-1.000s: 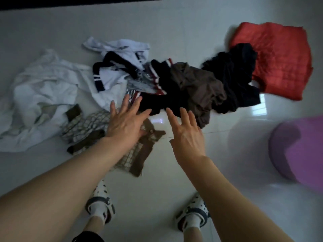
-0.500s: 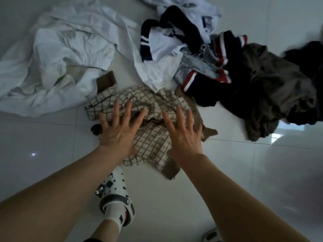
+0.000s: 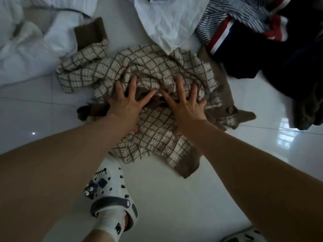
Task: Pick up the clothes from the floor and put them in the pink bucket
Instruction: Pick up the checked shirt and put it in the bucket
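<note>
A beige-and-brown checked cardigan (image 3: 153, 130) lies crumpled on the white tiled floor in the middle of the head view. My left hand (image 3: 127, 103) rests flat on its upper left folds, fingers spread. My right hand (image 3: 185, 103) presses on the folds just to the right, fingers also spread, tips sinking into the cloth. Neither hand has closed around the fabric. White clothes (image 3: 31, 48) lie at the upper left. A white garment (image 3: 167, 23) lies at the top centre. The pink bucket is out of view.
A striped cloth (image 3: 232, 13), a navy garment with red and white bands (image 3: 253, 49) and a dark brown garment (image 3: 307, 102) pile up at the upper right. My foot in a white clog (image 3: 108, 193) stands just below the cardigan. Glossy bare tiles lie lower right.
The camera has dropped closer to the floor. Both hands went forward and down from hovering over the checked cardigan to pressing flat on it. The red cloth and pink bucket left the view earlier.
</note>
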